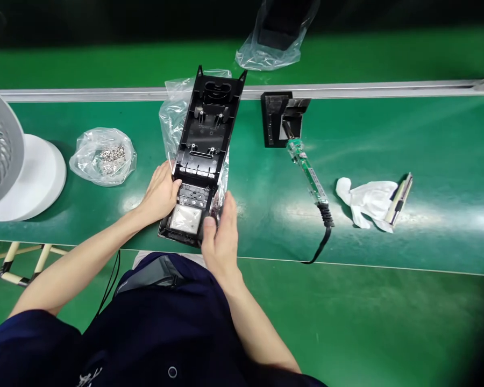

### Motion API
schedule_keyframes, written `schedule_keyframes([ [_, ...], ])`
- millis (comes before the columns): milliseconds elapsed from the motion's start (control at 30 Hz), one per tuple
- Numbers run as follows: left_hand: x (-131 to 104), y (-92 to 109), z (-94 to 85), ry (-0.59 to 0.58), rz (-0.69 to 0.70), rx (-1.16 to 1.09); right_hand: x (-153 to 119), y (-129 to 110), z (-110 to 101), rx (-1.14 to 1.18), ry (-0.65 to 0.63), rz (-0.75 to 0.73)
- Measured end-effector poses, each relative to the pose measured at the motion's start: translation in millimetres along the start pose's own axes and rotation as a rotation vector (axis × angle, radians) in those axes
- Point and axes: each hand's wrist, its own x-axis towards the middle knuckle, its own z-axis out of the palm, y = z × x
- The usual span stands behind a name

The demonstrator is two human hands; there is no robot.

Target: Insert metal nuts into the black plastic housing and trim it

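Near the front edge of the green desk (pixel 387 134), lying lengthwise away from the body: a long black plastic housing (pixel 207 134), inner side up, ribs and clips exposed, resting on its crumpled clear bag (pixel 173 115), probably as a scratch guard. At the near end, a small pale square panel (pixel 186 219) below a row of dark keys. Left hand (pixel 159 193) cupped against the housing's left wall, fingers curled on it, steadying rather than lifting. Right hand (pixel 220 234) closed over the near right corner, thumb pressing down by the panel; grip firm on the housing, nothing else held. Both hands bracing opposite sides, so the piece cannot slide.

Within reach at left: a clear bag of small metal screws (pixel 105 156), and a white fan (pixel 12 166) at the edge. At right: an electric screwdriver (pixel 308 172), tip by a black bracket (pixel 280 115), cord trailing toward the desk front. Farther right, a white cloth glove (pixel 367 201) touching a small flat tool (pixel 401 196). Beyond the metal rail (pixel 387 88), another bagged dark part (pixel 276 32).
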Motion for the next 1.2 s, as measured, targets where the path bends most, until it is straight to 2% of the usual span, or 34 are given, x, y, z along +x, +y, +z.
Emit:
schedule_keyframes([
  [67, 0.1, 0.5, 1.7, 0.029, -0.005, -0.035, 13.6, 5.4, -6.0, 0.038, 0.001, 0.052],
  [167, -3.0, 2.8, 6.9, 0.110, -0.052, -0.095, 27.5, 11.3, -3.9, 0.152, -0.101, 0.101],
  [233, -4.7, 4.0, 10.8, 0.144, -0.085, -0.102, 28.7, 10.8, 4.1, 0.168, -0.147, 0.087],
  [367, -6.6, 4.2, 17.0, 0.168, -0.118, -0.067, 22.1, 6.6, 17.0, 0.092, -0.093, 0.033],
  [467, -10.9, 4.8, 19.8, 0.208, -0.144, -0.061, 23.0, 8.5, 16.4, 0.076, -0.094, 0.011],
  [633, -21.9, 7.7, 20.0, 0.242, -0.178, -0.125, 34.1, 13.3, 9.7, 0.108, -0.189, -0.028],
  [833, -24.4, 9.2, 13.4, 0.182, -0.170, -0.149, 37.0, 12.1, 4.5, 0.092, -0.252, -0.010],
  [1000, -27.5, 9.6, 0.3, 0.141, -0.153, -0.242, 37.0, 18.5, -2.6, 0.081, -0.245, -0.020],
  [1100, -34.3, 5.0, -7.2, 0.169, -0.177, -0.319, 38.7, 21.2, -8.8, 0.058, -0.193, -0.041],
  [1200, -42.1, -2.9, -16.4, 0.272, -0.181, -0.397, 42.7, 16.9, -15.9, 0.043, -0.081, -0.069],
])
